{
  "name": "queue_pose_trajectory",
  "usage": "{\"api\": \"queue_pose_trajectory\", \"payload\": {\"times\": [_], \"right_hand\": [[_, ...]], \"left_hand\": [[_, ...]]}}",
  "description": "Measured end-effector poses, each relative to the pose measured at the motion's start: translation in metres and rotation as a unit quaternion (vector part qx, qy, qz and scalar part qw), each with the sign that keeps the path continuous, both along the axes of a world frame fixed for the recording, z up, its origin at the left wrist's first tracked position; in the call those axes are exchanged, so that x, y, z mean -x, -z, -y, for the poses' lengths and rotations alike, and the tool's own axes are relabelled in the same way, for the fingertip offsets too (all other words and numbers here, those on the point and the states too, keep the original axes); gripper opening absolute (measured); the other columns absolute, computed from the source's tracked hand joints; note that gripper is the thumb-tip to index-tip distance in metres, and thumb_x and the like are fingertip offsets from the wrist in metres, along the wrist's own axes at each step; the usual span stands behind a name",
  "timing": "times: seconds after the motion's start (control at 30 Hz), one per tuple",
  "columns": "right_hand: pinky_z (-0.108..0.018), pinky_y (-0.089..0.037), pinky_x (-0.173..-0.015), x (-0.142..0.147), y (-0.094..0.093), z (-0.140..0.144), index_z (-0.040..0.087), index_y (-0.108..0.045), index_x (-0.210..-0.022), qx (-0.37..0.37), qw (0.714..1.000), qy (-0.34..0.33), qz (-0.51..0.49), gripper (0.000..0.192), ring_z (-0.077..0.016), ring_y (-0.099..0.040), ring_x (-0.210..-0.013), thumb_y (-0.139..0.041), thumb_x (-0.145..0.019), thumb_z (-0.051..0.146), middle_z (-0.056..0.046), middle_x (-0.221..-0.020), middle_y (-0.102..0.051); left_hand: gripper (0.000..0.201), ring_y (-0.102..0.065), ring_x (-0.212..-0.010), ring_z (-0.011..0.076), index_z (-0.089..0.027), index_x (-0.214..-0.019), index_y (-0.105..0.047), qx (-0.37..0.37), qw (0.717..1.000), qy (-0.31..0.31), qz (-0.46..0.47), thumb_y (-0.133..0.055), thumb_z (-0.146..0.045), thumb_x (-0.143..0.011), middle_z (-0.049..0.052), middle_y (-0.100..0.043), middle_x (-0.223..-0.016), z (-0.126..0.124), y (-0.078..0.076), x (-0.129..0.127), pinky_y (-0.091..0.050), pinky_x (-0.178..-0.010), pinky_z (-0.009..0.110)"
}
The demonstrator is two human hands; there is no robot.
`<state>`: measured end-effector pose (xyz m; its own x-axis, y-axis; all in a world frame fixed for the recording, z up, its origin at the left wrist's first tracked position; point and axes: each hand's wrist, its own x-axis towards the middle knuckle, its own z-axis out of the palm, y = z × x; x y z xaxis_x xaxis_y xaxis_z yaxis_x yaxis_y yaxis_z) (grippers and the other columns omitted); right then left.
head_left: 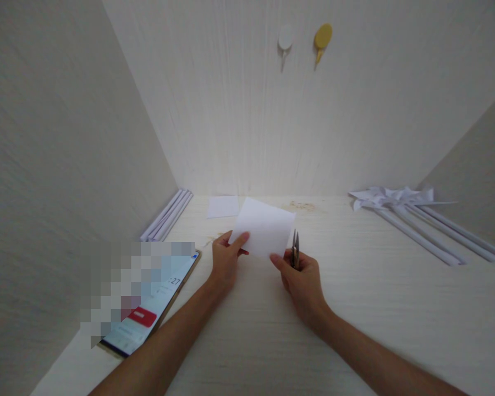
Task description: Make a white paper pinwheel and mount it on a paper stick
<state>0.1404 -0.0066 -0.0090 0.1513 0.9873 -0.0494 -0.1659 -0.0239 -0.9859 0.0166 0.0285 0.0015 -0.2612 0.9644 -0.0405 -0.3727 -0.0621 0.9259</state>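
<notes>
Two hands grip the white sheet (264, 232) at frame centre: our left hand (226, 258) pinches its edge, right hand (299, 275) clasps small snips (295, 248); we judge keeping it taut best.

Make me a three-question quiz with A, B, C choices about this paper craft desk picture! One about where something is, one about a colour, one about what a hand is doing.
1. Where does the phone lie?
A. at the left of the desk
B. under the pinwheels
C. on the wall

2. What colours are the two wall hooks?
A. red and blue
B. white and yellow
C. both black

3. What does the right hand hold?
A. nothing
B. a pencil
C. small scissors and the sheet's edge

Answers:
1 A, it lies beside the left hand, near the left wall.
2 B, a white hook and a yellow hook are on the back wall.
3 C, the scissors point up from it beside the white sheet.
</notes>
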Motion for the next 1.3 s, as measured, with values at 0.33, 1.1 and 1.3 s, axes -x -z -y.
{"api": "queue_pose_trajectory", "payload": {"times": [0.33, 1.1, 1.3], "right_hand": [[-0.017, -0.01, -0.03, -0.006, -0.008, -0.009, 0.021, -0.038, -0.062, -0.01, 0.977, 0.103, -0.188, 0.033, -0.0015, -0.016, -0.031, -0.067, -0.06, 0.036, 0.013, -0.038, -0.025], [-0.017, -0.011, -0.032, 0.004, -0.006, 0.005, 0.014, -0.051, -0.079, 0.065, 0.956, -0.246, -0.148, 0.03, -0.0007, -0.024, -0.031, -0.051, -0.074, 0.043, 0.01, -0.045, -0.037], [-0.017, -0.01, -0.031, 0.004, -0.007, 0.004, 0.014, -0.051, -0.077, 0.077, 0.955, -0.251, -0.136, 0.029, -0.0002, -0.024, -0.029, -0.052, -0.073, 0.043, 0.01, -0.044, -0.037]], "left_hand": [[0.017, -0.05, -0.045, 0.0082, -0.011, -0.059, -0.063, 0.011, 0.99, 0.138, -0.037, -0.071, -0.021, -0.049, 0.001, -0.059, -0.051, 0.004, 0.006, -0.003, -0.036, -0.041, 0.019], [0.023, -0.055, -0.057, 0.0082, -0.011, -0.068, -0.059, -0.021, 1.0, 0.002, 0.024, -0.069, -0.029, -0.056, 0.001, -0.061, -0.065, -0.003, 0.007, 0.0, -0.047, -0.048, 0.018], [0.024, -0.057, -0.056, 0.0093, -0.011, -0.067, -0.059, -0.006, 0.999, 0.015, 0.046, -0.069, -0.029, -0.055, 0.001, -0.061, -0.064, -0.003, 0.006, 0.0, -0.047, -0.048, 0.02]]}}
